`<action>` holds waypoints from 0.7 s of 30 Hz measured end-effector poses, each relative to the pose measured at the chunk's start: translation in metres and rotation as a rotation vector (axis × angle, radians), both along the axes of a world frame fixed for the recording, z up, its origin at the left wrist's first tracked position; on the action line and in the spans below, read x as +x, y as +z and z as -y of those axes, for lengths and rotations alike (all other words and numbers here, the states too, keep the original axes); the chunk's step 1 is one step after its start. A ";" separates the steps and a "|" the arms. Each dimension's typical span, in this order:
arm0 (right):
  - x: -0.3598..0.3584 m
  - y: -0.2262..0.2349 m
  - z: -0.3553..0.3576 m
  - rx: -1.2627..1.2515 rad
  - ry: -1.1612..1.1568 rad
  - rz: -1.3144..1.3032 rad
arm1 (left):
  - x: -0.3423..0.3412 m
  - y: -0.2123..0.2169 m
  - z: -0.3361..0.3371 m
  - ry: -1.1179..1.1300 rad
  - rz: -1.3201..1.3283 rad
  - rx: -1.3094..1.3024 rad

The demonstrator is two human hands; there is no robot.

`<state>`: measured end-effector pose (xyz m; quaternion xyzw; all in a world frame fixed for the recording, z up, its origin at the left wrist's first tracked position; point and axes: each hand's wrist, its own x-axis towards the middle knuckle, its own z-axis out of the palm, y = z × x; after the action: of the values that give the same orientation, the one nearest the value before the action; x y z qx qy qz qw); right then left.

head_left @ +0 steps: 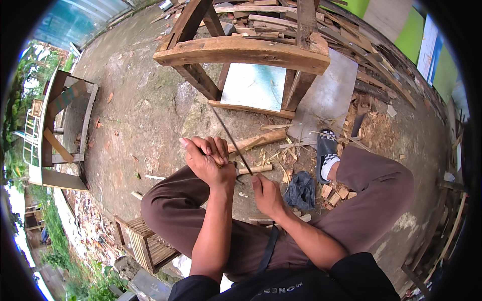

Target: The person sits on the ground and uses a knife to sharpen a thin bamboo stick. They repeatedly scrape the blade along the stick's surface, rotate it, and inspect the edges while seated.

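My right hand (269,196) is closed round the near end of a thin dark rod (232,139), its thumb lying along the end. The rod slants away to the far left, toward the foot of a wooden frame (241,50). Just left of the rod, my left hand (208,160) is raised with its fingers curled in and the thumb pointing up. What those fingers hold, if anything, is hidden. Below the hands, a round piece of wood (258,169) lies on the ground, partly covered by my left hand. A thicker light brown length of wood (261,140) lies behind it.
By my shoe (326,155) lie a crumpled black plastic bag (301,189) and several small wood blocks (336,195). A metal sheet (326,98) is beside the frame. Stacked planks (371,55) line the back right. A wooden cabinet (70,120) stands left, a slatted stool (143,241) nearer.
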<state>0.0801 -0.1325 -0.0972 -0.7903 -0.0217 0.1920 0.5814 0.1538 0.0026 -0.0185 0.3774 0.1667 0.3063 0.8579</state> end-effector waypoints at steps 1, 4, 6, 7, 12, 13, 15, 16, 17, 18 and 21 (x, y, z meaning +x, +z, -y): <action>-0.002 0.010 0.002 0.015 0.024 0.019 | -0.001 0.000 0.004 -0.008 -0.004 0.006; -0.003 -0.023 0.006 -0.046 -0.013 -0.061 | 0.001 0.002 0.011 0.012 -0.018 0.009; 0.006 -0.031 0.008 -0.159 0.008 -0.071 | 0.002 0.002 0.005 0.016 -0.006 -0.008; 0.006 -0.027 0.007 -0.119 -0.004 -0.053 | 0.001 0.002 0.003 0.021 -0.005 -0.020; -0.003 0.001 -0.004 0.125 0.028 0.099 | -0.001 -0.001 0.003 0.029 0.003 0.021; -0.006 -0.011 -0.003 0.062 -0.001 0.047 | 0.000 -0.001 0.005 0.024 0.002 0.004; -0.005 -0.053 0.001 -0.060 -0.060 -0.039 | 0.005 0.001 0.006 0.034 0.006 -0.012; 0.002 -0.055 0.007 -0.076 -0.013 -0.072 | 0.004 0.000 0.003 0.056 0.004 -0.014; 0.004 -0.056 0.006 -0.084 -0.015 -0.056 | 0.005 0.000 0.000 0.077 0.002 -0.016; 0.005 -0.056 0.004 -0.092 -0.018 -0.040 | 0.006 0.001 -0.003 0.073 0.009 -0.009; 0.003 -0.038 -0.005 -0.035 -0.017 0.027 | 0.006 0.001 -0.008 0.069 0.016 -0.029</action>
<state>0.0834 -0.1278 -0.1356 -0.8032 -0.0197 0.1767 0.5686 0.1601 0.0110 -0.0179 0.3563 0.1772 0.3364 0.8535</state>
